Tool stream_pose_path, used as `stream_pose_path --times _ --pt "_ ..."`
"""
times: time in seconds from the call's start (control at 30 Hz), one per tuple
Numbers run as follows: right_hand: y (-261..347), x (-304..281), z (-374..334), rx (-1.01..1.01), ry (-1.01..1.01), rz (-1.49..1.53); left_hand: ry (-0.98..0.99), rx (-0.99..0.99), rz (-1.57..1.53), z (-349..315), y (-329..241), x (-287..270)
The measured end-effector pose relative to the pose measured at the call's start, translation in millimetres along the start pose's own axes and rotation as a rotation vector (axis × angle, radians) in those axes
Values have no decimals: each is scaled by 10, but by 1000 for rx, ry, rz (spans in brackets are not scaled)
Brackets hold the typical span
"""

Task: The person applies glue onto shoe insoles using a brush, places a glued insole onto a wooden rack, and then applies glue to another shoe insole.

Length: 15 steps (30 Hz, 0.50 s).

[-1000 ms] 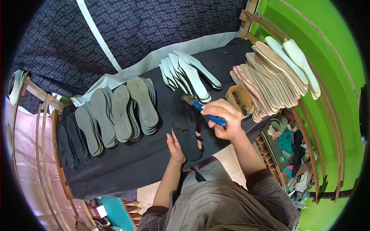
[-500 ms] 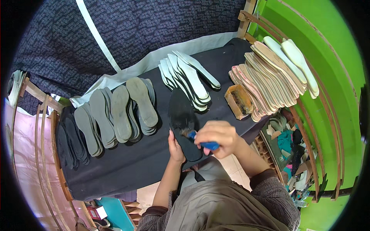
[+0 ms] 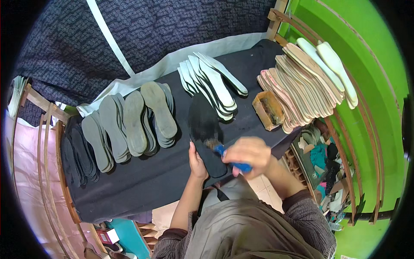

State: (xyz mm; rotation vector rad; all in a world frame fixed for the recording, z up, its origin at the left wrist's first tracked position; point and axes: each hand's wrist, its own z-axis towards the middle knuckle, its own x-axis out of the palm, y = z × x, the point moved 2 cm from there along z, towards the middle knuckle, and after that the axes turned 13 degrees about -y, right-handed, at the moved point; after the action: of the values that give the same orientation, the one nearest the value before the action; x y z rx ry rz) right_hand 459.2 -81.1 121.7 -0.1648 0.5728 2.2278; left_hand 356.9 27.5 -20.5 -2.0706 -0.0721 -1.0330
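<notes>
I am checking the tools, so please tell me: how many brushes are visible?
1: the blue brush in the right hand, against the black sole. Others may be hidden.

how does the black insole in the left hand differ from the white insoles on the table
The black insole is dark, the white insoles pale. The black insole is held in the left hand; the white insoles lie overlapping on the table. The brush is on the black insole, not the white insoles. Both share a long, foot-like outline.
</notes>
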Motion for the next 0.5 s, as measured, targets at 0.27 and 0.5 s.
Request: stream_pose_path --times 0.27,0.5 --pt "84 114 -199 -43 79 -23 -145 29 -63 20 -17 44" --pt "-135 65 -10 -10 -147 -98 104 71 -166 -136 -120 215"
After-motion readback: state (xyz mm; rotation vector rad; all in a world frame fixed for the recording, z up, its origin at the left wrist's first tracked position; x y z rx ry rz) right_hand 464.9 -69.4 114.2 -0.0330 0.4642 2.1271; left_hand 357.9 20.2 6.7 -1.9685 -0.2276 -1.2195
